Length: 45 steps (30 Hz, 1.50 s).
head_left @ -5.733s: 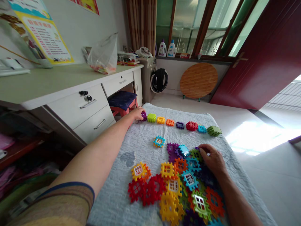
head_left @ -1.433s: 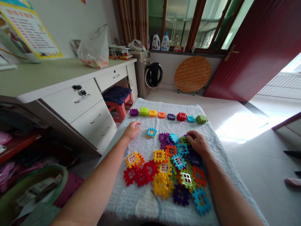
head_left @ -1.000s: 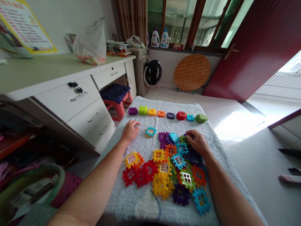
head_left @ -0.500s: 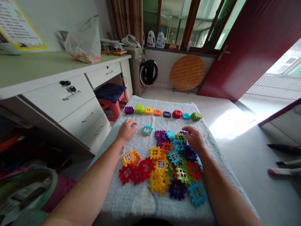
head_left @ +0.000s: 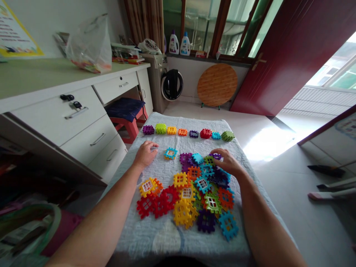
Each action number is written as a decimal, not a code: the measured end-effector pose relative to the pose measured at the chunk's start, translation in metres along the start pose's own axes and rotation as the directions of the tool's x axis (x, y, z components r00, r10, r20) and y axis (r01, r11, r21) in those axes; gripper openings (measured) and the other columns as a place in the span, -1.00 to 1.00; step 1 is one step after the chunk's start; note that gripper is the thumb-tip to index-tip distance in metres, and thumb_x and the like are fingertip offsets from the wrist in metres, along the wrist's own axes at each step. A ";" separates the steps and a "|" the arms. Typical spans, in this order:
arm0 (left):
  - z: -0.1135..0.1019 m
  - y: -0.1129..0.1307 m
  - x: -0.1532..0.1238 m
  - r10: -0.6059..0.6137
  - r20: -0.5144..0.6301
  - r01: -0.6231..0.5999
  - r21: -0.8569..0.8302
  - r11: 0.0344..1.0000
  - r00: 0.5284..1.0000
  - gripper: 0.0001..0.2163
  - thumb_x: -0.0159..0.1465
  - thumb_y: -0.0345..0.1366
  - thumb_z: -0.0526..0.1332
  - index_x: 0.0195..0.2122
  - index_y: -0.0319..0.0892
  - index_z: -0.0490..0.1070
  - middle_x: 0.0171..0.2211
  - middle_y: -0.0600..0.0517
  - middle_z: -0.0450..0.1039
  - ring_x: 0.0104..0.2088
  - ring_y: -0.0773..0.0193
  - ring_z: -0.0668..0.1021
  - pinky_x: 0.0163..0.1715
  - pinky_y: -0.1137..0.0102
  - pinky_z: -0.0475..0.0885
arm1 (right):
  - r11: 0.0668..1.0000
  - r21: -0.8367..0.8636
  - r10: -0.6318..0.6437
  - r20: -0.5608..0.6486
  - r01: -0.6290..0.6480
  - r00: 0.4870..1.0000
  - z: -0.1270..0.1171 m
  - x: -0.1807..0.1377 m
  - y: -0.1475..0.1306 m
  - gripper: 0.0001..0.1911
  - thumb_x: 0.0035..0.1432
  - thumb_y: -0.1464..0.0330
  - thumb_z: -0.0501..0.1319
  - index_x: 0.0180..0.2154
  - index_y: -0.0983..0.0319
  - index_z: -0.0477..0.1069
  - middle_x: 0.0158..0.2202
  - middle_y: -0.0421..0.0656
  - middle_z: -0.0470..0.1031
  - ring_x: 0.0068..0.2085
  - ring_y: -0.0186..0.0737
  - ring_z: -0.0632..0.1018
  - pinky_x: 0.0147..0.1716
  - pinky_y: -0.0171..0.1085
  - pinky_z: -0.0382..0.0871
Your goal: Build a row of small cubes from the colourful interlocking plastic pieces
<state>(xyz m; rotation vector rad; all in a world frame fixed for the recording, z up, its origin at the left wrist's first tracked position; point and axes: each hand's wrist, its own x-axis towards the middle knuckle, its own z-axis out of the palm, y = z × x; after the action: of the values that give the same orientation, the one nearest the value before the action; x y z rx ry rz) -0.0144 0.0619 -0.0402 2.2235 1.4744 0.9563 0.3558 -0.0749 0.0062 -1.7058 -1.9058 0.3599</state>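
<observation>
A pile of colourful interlocking plastic tiles (head_left: 191,196) lies on a pale quilted cloth (head_left: 155,233). A row of several small assembled tile cubes (head_left: 183,132) runs across the cloth's far edge, from a purple cube (head_left: 148,129) to a green cube (head_left: 227,136). My left hand (head_left: 145,155) rests on the cloth with its fingers curled and nothing visible in them. It lies just left of a lone blue-and-orange tile (head_left: 170,152). My right hand (head_left: 227,162) sits at the far right of the pile, its fingertips pinching a purple tile (head_left: 215,155).
A white desk with drawers (head_left: 83,122) stands to the left, keys (head_left: 72,104) in one lock and a plastic bag (head_left: 89,44) on top. A red stool (head_left: 126,111) stands under it. Beyond the cloth are a washing machine (head_left: 171,83), a round wooden tabletop (head_left: 217,84) and a red door (head_left: 292,55).
My left hand has drawn back from the purple end of the row and now rests beside the lone blue tile. My right hand stays on the pile, now at a purple tile.
</observation>
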 end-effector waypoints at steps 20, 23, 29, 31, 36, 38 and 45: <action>-0.003 0.001 -0.001 0.002 0.024 -0.002 -0.005 1.000 1.000 -0.77 0.11 -0.27 0.11 -0.26 -0.16 0.49 -0.17 -0.05 0.40 -0.13 0.16 0.50 0.01 0.29 0.41 | 0.990 -0.080 -0.100 0.163 0.115 0.981 0.005 -0.004 -0.008 -0.49 -0.11 0.49 0.18 -0.04 0.15 0.42 -0.02 -0.10 0.50 0.03 0.00 0.42 0.07 0.01 0.25; -0.004 0.003 -0.001 -0.009 0.030 0.009 -0.010 1.000 1.000 -0.77 0.11 -0.27 0.11 -0.26 -0.15 0.49 -0.16 -0.05 0.40 -0.14 0.17 0.51 0.02 0.29 0.41 | 0.991 -0.061 -0.115 0.088 0.120 0.989 0.003 -0.002 -0.003 -0.53 -0.07 0.47 0.19 -0.04 0.15 0.41 -0.05 -0.09 0.50 -0.02 -0.04 0.45 0.05 -0.02 0.28; -0.002 0.001 0.001 0.003 0.015 -0.003 0.007 1.000 1.000 -0.78 0.10 -0.27 0.12 -0.27 -0.16 0.49 -0.18 -0.06 0.41 -0.13 0.14 0.51 0.04 0.26 0.39 | 0.997 -0.082 -0.010 -0.220 -0.008 0.975 -0.005 0.001 0.032 -0.54 -0.03 0.45 0.16 -0.02 0.18 0.37 -0.02 -0.03 0.47 0.02 -0.02 0.45 0.08 0.00 0.28; -0.001 -0.001 0.001 0.011 0.012 -0.011 0.013 1.000 1.000 -0.77 0.10 -0.27 0.11 -0.27 -0.17 0.49 -0.18 -0.07 0.42 -0.12 0.13 0.50 0.05 0.24 0.39 | 0.990 -0.112 0.051 -0.239 -0.080 0.970 -0.004 0.000 0.046 -0.49 -0.09 0.49 0.14 -0.02 0.18 0.38 0.00 -0.03 0.47 0.03 -0.01 0.45 0.09 0.01 0.28; -0.001 -0.003 0.001 0.010 0.015 -0.010 -0.006 1.000 1.000 -0.75 0.11 -0.25 0.11 -0.26 -0.18 0.50 -0.17 -0.08 0.40 -0.12 0.13 0.50 0.01 0.28 0.42 | 0.977 -0.134 0.144 -0.165 -0.166 0.976 0.001 -0.004 0.065 -0.38 -0.14 0.51 0.10 0.05 0.16 0.36 -0.01 -0.06 0.50 0.05 0.00 0.46 0.09 0.04 0.27; -0.001 -0.003 0.001 0.009 0.012 -0.009 -0.017 1.000 1.000 -0.75 0.11 -0.24 0.10 -0.26 -0.18 0.50 -0.17 -0.08 0.40 -0.13 0.14 0.50 0.01 0.28 0.42 | 0.978 -0.125 0.145 -0.149 -0.164 0.978 0.001 -0.003 0.066 -0.37 -0.14 0.50 0.10 0.06 0.18 0.35 -0.01 -0.05 0.50 0.04 0.01 0.46 0.09 0.03 0.28; -0.001 -0.002 0.000 -0.012 0.010 0.012 -0.034 0.999 1.000 -0.74 0.10 -0.23 0.10 -0.26 -0.17 0.49 -0.17 -0.08 0.40 -0.13 0.12 0.51 0.00 0.26 0.43 | 0.974 -0.184 0.128 -0.050 -0.135 0.991 -0.005 0.008 0.068 -0.37 -0.18 0.51 0.15 0.03 0.20 0.38 -0.03 -0.03 0.47 0.01 -0.01 0.46 0.06 -0.02 0.29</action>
<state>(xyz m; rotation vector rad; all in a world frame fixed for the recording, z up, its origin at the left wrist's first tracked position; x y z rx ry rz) -0.0164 0.0625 -0.0400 2.1904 1.4549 0.9585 0.4145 -0.0570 -0.0248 -1.9532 -1.8538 0.2013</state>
